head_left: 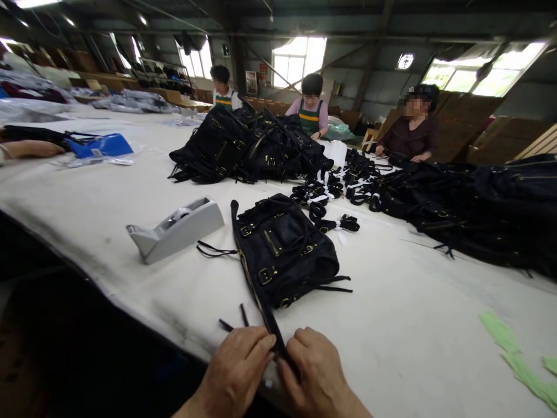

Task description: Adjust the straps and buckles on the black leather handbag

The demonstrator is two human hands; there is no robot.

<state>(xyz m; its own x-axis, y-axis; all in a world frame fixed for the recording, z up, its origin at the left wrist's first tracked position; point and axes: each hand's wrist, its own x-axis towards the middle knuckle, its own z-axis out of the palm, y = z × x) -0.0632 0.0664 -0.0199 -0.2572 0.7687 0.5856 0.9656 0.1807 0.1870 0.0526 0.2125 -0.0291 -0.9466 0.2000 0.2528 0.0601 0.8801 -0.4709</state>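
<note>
Head view: at six o'clock, at the near edge of the table [413,325], the left hand [237,371] and the right hand [315,371] sit close together, both pinched shut on a black strap [266,316], fingertips of each pressing it from either side. The strap runs up toward twelve o'clock into a black handbag [282,249] lying flat on the table just beyond the hands, with brass-coloured buckles and thin loose cords trailing at three and nine o'clock.

The bag looks soft and slumped, probably light to moderate in weight; the strap appears limp, so it would likely fold and sag unless held taut at two points, as now. The buckles are the only hard parts; the body would be best taken by the handles or the strap base.

At ten o'clock from the bag stands a grey tape dispenser [176,229]. At twelve o'clock lies a heap of black bags [248,145], with bundled straps [331,191] beside it and another heap [470,209] at two o'clock. Three people sit at the far side. Green paper slips [517,360] lie at four o'clock.
</note>
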